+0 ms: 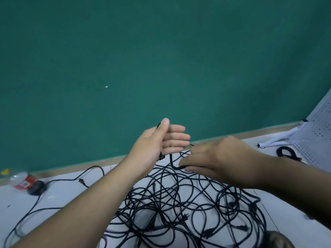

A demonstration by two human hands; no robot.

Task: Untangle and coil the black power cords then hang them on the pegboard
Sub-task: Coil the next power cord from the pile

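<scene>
A big tangle of black power cords (179, 203) lies on the white floor below my hands. My left hand (161, 140) is raised above it with the fingers straight, and its thumb pins one black cord (171, 159) against the palm. That cord drops from the hand and bends sharply toward my right hand (220, 158), which pinches it at the fingertips just above the pile. A white perforated pegboard (318, 133) leans at the far right. One coiled black cord (286, 153) lies at its foot.
A green wall (161, 59) rises right behind the pile. At the left lie a plastic bottle (21, 179) with a red label and a dark round object (35, 187). A separate thin cord with a plug (81, 181) trails across the floor there. The pegboard's white foot (279, 138) juts out.
</scene>
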